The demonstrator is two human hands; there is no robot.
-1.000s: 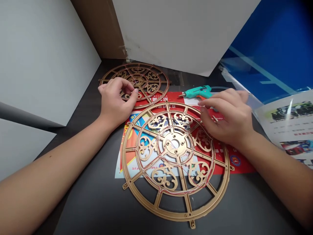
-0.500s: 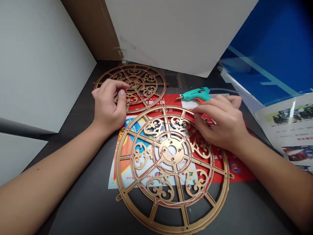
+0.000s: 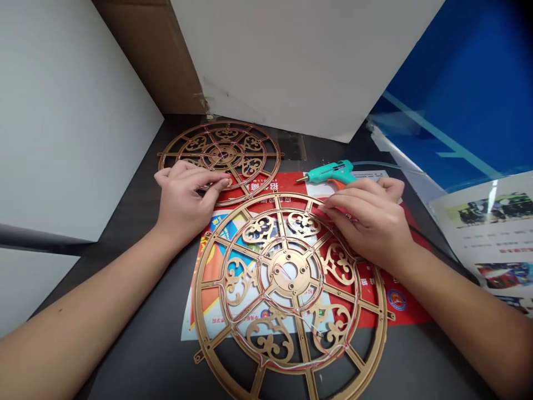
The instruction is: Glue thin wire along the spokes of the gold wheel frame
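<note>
Pressed wire [image 3: 291, 364] to the near frame [image 3: 233, 355], well along by the look of it.

Rested right hand [image 3: 366, 222] palm down on the far right rim of the near frame, fingers stretched side by side and clamped on nothing seen. Held left hand [image 3: 183, 197] at the near rim of the far frame [image 3: 220, 150], thumb and forefinger tips together; could not tell whether anything was pinched. Found thin wire already run round the near frame's middle ring and scrolls, so judged that routing largely done, with the rim stretch under the right fingertips in hand. Made out wire on the far frame too, extent unclear. Left glue gun [image 3: 331, 172] untouched just beyond the right hand, at the far edge of the red sheet [image 3: 375, 289].
</note>
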